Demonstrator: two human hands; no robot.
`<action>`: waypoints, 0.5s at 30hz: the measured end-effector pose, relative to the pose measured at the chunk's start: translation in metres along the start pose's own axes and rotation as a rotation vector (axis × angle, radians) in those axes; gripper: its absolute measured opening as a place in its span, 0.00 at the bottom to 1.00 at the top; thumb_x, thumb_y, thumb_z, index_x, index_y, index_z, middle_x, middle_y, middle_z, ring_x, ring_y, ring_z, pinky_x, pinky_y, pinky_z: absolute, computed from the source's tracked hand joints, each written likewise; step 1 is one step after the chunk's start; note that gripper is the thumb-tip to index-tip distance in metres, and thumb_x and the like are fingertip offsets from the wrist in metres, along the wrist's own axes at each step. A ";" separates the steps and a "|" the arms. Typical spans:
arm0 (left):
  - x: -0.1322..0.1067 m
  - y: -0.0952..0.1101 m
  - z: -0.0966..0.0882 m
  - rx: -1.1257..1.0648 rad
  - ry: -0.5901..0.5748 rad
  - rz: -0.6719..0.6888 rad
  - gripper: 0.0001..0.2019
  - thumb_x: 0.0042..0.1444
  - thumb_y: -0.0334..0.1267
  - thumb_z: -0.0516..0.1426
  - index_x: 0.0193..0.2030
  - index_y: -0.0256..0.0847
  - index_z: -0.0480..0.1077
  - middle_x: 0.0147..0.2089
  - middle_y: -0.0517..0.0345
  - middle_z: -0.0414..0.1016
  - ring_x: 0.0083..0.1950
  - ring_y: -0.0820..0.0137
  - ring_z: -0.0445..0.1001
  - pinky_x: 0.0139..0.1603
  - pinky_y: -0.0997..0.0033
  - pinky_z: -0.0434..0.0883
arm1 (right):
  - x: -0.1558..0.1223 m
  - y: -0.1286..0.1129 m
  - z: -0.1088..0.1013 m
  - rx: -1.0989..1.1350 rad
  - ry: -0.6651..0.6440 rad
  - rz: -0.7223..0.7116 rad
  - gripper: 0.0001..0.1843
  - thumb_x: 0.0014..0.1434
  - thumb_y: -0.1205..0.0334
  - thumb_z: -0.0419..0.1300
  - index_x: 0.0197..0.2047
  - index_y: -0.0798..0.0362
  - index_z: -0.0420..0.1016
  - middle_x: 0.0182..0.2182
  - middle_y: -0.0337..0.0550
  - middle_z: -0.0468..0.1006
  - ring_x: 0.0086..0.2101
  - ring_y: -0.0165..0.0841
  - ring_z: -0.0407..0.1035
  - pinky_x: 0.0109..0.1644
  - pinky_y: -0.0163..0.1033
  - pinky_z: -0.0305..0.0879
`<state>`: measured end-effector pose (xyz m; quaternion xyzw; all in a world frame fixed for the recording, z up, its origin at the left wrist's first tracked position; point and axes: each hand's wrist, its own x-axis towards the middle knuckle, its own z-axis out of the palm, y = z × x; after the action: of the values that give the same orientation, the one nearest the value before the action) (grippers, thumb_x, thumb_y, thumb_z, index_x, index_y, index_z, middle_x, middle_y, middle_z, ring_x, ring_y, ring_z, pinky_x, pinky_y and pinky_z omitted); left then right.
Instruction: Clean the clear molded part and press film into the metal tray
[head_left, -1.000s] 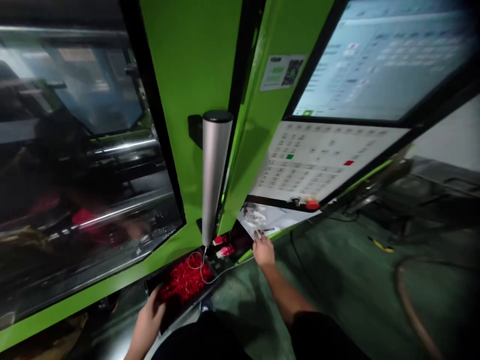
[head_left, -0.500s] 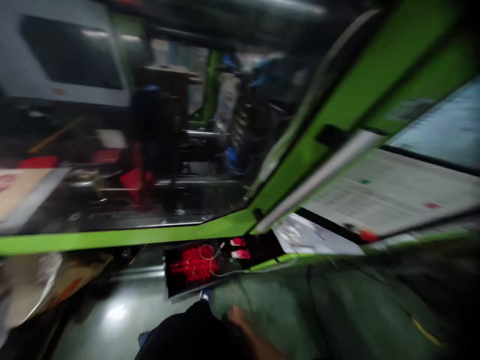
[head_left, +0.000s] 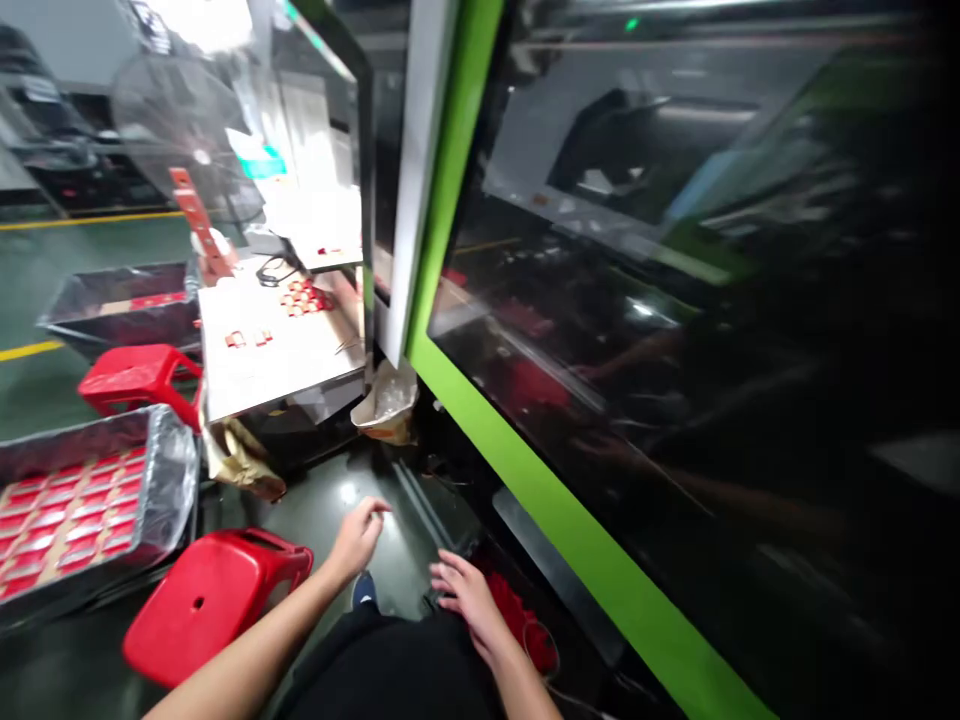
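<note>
My left hand (head_left: 360, 537) hangs in the air above the floor with its fingers loosely apart and nothing in them. To its right, my right hand (head_left: 463, 590) is also bare, fingers spread and pointing left. Just beyond and beneath the right hand lie red pieces (head_left: 517, 610) in a dark bin, partly hidden by the hand and forearm. A red plastic stool (head_left: 202, 600) stands left of my left forearm. Neither hand touches any of these things.
A green-framed machine (head_left: 525, 460) with a dark window fills the right. Ahead left stands a white worktable (head_left: 277, 370) with small red-and-white parts (head_left: 304, 297). A lined crate (head_left: 169, 490) of red parts, another red stool (head_left: 139, 375) and a paper sack (head_left: 390, 400) stand nearby.
My view has swung left, away from the machine's front, to the worktable, stools and crates. Both hands now show in front of me; before, only one blurred hand showed low down.
</note>
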<state>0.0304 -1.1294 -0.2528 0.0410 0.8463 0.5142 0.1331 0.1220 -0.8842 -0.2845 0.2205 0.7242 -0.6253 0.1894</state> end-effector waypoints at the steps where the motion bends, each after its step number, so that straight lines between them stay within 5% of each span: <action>1: 0.005 0.014 -0.005 -0.050 0.035 0.057 0.16 0.61 0.32 0.50 0.51 0.41 0.74 0.51 0.51 0.78 0.51 0.63 0.75 0.57 0.60 0.71 | 0.008 -0.027 0.022 0.067 -0.084 -0.008 0.31 0.61 0.35 0.58 0.60 0.45 0.73 0.48 0.50 0.83 0.45 0.46 0.80 0.45 0.54 0.77; 4: 0.015 0.042 -0.015 -0.146 0.171 0.158 0.18 0.60 0.32 0.51 0.54 0.43 0.73 0.62 0.48 0.72 0.62 0.60 0.70 0.64 0.56 0.67 | 0.022 -0.100 0.078 0.466 -0.334 0.048 0.27 0.63 0.39 0.62 0.57 0.47 0.76 0.48 0.51 0.82 0.43 0.42 0.79 0.44 0.49 0.76; 7: 0.020 0.040 -0.030 -0.184 0.294 0.133 0.16 0.66 0.39 0.51 0.56 0.43 0.74 0.67 0.46 0.68 0.71 0.57 0.61 0.74 0.50 0.57 | 0.032 -0.148 0.114 0.636 -0.380 0.058 0.21 0.56 0.47 0.72 0.48 0.49 0.82 0.43 0.47 0.83 0.43 0.41 0.78 0.46 0.45 0.74; 12: 0.018 -0.007 -0.060 -0.312 0.329 -0.080 0.28 0.71 0.54 0.41 0.62 0.43 0.72 0.64 0.45 0.75 0.66 0.58 0.71 0.71 0.51 0.65 | 0.081 -0.171 0.147 0.308 -0.698 0.091 0.21 0.53 0.49 0.74 0.47 0.51 0.83 0.38 0.44 0.83 0.39 0.35 0.77 0.45 0.40 0.73; 15: 0.015 -0.045 -0.070 -0.377 0.298 -0.261 0.33 0.69 0.60 0.38 0.62 0.44 0.72 0.62 0.48 0.77 0.61 0.59 0.77 0.64 0.56 0.73 | 0.154 -0.190 0.143 0.051 -0.902 0.236 0.24 0.33 0.65 0.82 0.35 0.61 0.84 0.28 0.47 0.81 0.29 0.40 0.78 0.36 0.43 0.74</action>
<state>0.0004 -1.2076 -0.2645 -0.1700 0.7439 0.6416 0.0776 -0.1120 -1.0363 -0.2337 0.0121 0.5238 -0.6508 0.5496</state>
